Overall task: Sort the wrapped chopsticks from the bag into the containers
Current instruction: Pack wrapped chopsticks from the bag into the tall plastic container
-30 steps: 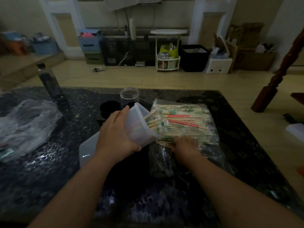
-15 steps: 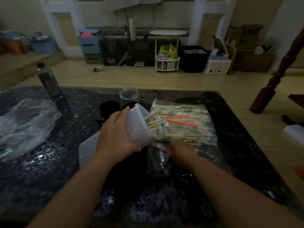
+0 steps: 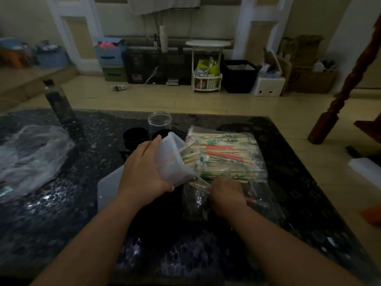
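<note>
The paper-wrapped bamboo chopsticks [image 3: 226, 159] mostly lie heaped in their clear plastic bag [image 3: 266, 203] on the dark speckled stone table [image 3: 61, 213]. Only a few ends poke from the translucent plastic tub [image 3: 171, 162], so we judge the sorting barely begun. Our left hand [image 3: 144, 172] wraps that tub, tilting its mouth toward the heap. Our right hand [image 3: 224, 195], blurred, seems to curl its fingers around one red-printed pair [image 3: 201, 185] at the bag's near edge (bound for the tub, we guess). A clear round jar [image 3: 159, 122] behind holds no chopsticks that we can see.
</note>
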